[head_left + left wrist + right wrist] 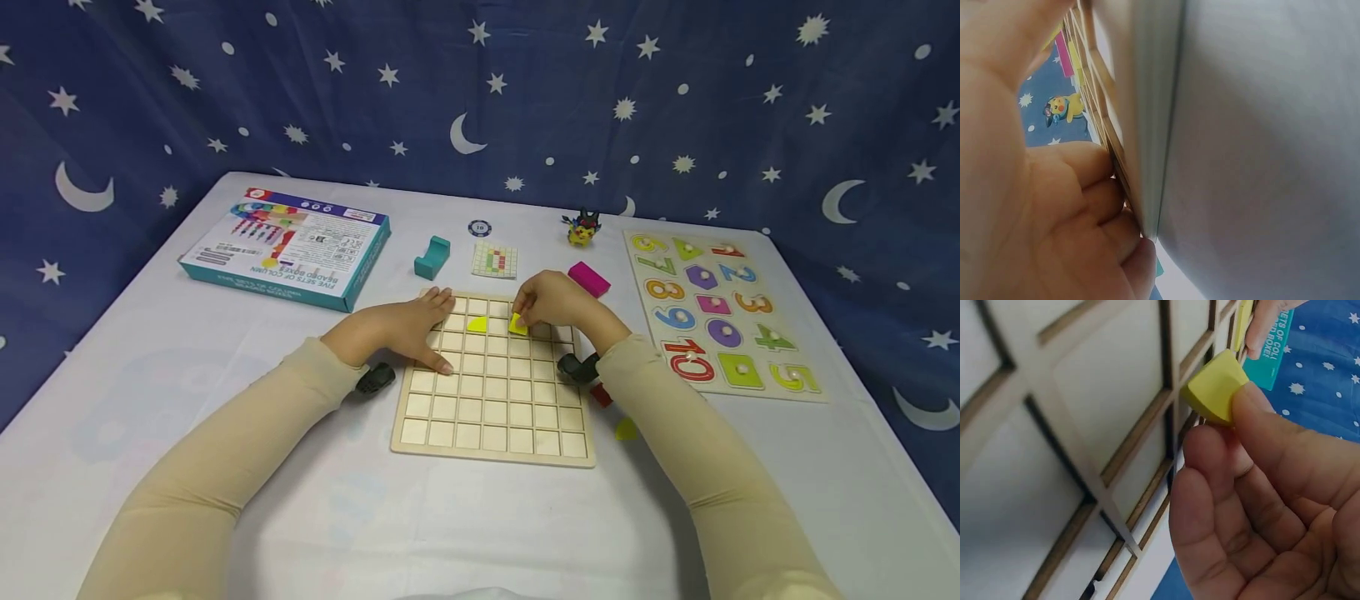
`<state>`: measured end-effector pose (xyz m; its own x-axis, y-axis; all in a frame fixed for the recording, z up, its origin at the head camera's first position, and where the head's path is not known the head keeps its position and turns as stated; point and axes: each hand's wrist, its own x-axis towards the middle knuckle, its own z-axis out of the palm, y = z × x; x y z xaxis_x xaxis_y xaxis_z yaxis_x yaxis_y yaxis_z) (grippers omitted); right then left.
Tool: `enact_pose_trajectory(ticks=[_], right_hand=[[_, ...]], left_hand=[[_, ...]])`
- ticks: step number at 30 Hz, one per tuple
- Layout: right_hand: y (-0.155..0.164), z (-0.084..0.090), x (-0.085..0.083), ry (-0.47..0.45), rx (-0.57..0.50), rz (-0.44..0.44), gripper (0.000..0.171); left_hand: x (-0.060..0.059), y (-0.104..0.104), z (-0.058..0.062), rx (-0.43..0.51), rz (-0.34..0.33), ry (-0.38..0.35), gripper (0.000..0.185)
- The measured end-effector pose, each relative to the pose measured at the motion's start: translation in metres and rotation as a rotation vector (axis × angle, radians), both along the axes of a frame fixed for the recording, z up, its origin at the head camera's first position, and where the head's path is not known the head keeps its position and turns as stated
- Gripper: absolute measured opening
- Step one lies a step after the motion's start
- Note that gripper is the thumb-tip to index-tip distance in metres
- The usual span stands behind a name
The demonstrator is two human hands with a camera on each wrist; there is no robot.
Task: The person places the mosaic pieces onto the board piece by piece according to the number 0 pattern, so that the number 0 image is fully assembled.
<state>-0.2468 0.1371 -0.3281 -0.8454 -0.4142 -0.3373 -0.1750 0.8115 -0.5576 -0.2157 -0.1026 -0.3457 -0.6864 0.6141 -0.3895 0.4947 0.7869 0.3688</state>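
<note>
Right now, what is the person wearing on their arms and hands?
Both arms are covered by long, snug, beige sleeves that end at the wrists. A small black device is strapped at each wrist. The left hand and right hand are bare: no gloves, and no rings show.

the head view is evenly and softly lit from above, with faint shadows under the arms on the white table (187,375) and slight bending at the picture's edges. both wrist views are dimmer; the left one is blurred close up, the right one sharp only on the fingers (1260,456).
</note>
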Motion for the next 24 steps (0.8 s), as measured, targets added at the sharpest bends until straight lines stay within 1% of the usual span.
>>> enact_pose_trajectory(ticks=[3,10,16,24], right_hand=[[-0.0011,-0.0010,-0.0002,-0.010,0.021,-0.009,0.009],[-0.0053,-0.0021,0.0013,0.000,0.053,-0.017,0.008],[-0.0071,-0.0036,0.0025,-0.005,0.069,-0.032,0.003],[-0.0091,-0.0042,0.0020,0.000,0.079,-0.022,0.005]], left_hand=[[0.0002,0.0001,0.0004,-0.003,-0.005,0.004,0.113],[-0.0002,0.0000,0.0001,-0.008,-0.007,0.001,0.112],[-0.0002,-0.0001,-0.0002,-0.008,-0.012,0.007,0.113],[-0.0021,-0.0002,-0.0017,-0.006,-0.007,0.006,0.113]])
